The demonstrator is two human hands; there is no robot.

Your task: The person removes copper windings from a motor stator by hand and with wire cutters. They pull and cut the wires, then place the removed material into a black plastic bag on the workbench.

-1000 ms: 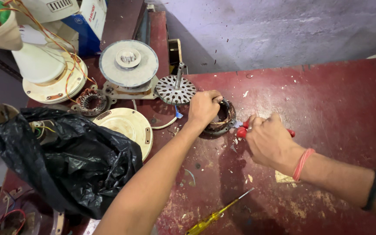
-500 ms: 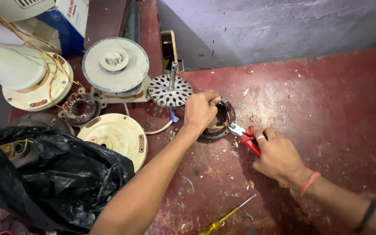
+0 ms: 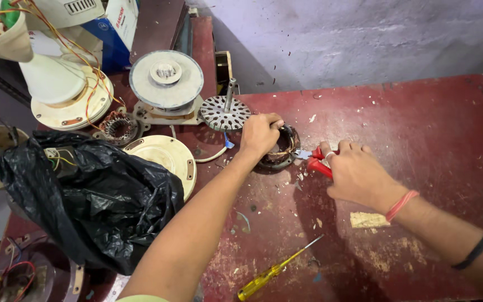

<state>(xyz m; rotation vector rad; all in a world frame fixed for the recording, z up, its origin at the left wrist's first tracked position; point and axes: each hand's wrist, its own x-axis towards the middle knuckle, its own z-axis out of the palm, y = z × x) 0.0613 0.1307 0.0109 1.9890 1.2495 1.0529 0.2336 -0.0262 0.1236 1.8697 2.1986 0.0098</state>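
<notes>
1. Two hands on the job at the red worktable [image 3: 420, 128].
2. Left hand [image 3: 259, 134] is clamped down over the round motor stator [image 3: 284, 150], fingers curled on its top edge — stator sits flat on the table, mid-bench.
3. Right hand [image 3: 356, 174] is closed around red-handled pliers [image 3: 314, 159]; pliers' metal nose touches the stator's right rim.
4. Finned rotor disc with shaft [image 3: 226, 112] stands just behind the left hand.
5. Yellow screwdriver [image 3: 275, 271] lies near the front edge, well apart from both hands.
6. Black plastic bag [image 3: 90, 196] far left — cream fan covers [image 3: 166, 156] beside it.
</notes>
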